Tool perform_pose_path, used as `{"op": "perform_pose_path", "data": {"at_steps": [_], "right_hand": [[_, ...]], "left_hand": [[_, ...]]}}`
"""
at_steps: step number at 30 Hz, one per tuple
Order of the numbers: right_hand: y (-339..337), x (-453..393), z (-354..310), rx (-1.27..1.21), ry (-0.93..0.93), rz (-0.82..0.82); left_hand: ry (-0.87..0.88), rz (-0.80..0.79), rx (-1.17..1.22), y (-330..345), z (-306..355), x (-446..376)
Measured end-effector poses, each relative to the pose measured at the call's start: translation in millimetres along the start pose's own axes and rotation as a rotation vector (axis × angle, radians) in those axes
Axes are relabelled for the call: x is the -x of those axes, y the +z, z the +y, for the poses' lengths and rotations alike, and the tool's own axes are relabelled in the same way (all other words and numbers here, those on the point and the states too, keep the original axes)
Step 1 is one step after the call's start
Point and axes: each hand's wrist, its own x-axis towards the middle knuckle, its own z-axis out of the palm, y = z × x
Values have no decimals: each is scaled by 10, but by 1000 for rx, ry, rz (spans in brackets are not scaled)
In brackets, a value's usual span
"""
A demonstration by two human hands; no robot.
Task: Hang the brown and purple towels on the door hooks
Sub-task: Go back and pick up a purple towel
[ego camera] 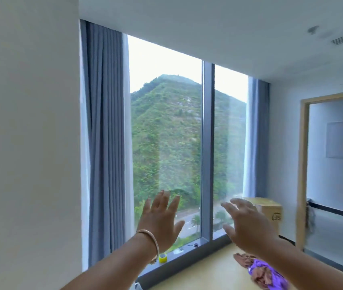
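Your left hand (160,218) and right hand (248,225) are raised toward the window (166,132), fingers spread and released, holding nothing, likely just before reaching. The brown towel (244,259) and purple towel (265,273) lie bunched together on the table (208,273) at five o'clock, under your right forearm. The doorway (304,164) stands at three o'clock.

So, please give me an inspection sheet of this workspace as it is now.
Surface: yellow table under the window.
Job's things: brown towel and purple towel bunched together on the table; door hooks not seen.
Clutter: tape roll and keys on the sill; box by the window.
Grippers: left hand and right hand raised, open, holding nothing.
Cables: nothing seen.
Surroundings: curtains, doorway.
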Motion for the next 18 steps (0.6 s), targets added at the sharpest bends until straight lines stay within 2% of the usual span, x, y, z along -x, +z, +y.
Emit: {"op": "perform_pose_path", "data": {"at_steps": [9,18], "right_hand": [[-574,857,1740,214,341,40],[-777,1528,2830,279,495,74]], "left_hand": [[300,47,164,167,1912,-872],[529,116,244,265,3479,-1196]]}}
